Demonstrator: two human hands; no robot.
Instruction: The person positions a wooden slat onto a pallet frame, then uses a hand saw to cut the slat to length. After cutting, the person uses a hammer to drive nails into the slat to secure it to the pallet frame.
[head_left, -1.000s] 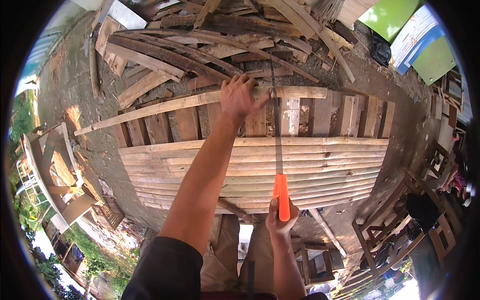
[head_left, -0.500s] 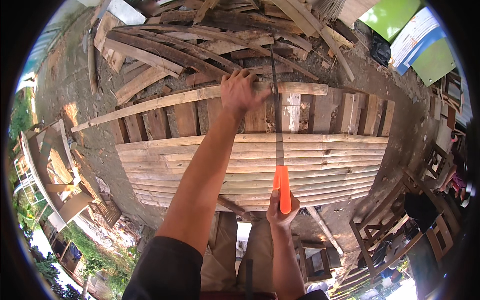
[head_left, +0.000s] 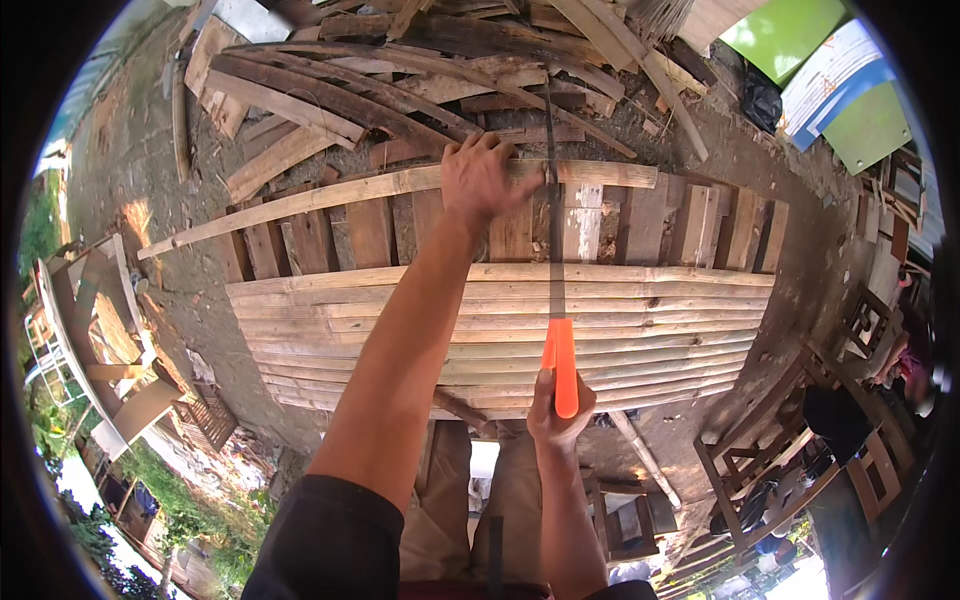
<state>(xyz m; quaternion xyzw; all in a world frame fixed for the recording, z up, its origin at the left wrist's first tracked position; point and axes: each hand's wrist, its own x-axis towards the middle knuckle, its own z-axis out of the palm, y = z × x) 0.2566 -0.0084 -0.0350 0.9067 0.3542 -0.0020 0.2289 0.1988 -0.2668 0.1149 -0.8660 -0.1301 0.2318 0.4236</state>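
My right hand [head_left: 558, 412] is wrapped round the orange handle of a handsaw [head_left: 564, 350]. The narrow blade points straight away from me, lying across a long bamboo strip [head_left: 340, 192] close to the fingers of my left hand. With my left hand [head_left: 480, 182] I grip that strip from above, fingers curled over its far edge and the thumb stretched toward the blade. Beneath the strip are short wooden crosspieces [head_left: 372, 235]. Nearer to me, several bamboo slats [head_left: 500, 335] lie side by side across the same platform.
Beyond the platform spreads a pile of old planks [head_left: 400, 95]. Wooden frames [head_left: 790, 450] stand at the lower right, near another person [head_left: 910, 350]. To the left is a wooden frame with boards [head_left: 110, 360]. Green and white panels [head_left: 840, 90] lie at the far right.
My right hand has pushed the saw a little way forward, so its handle sits farther from me. My left hand keeps its hold on the bamboo strip.
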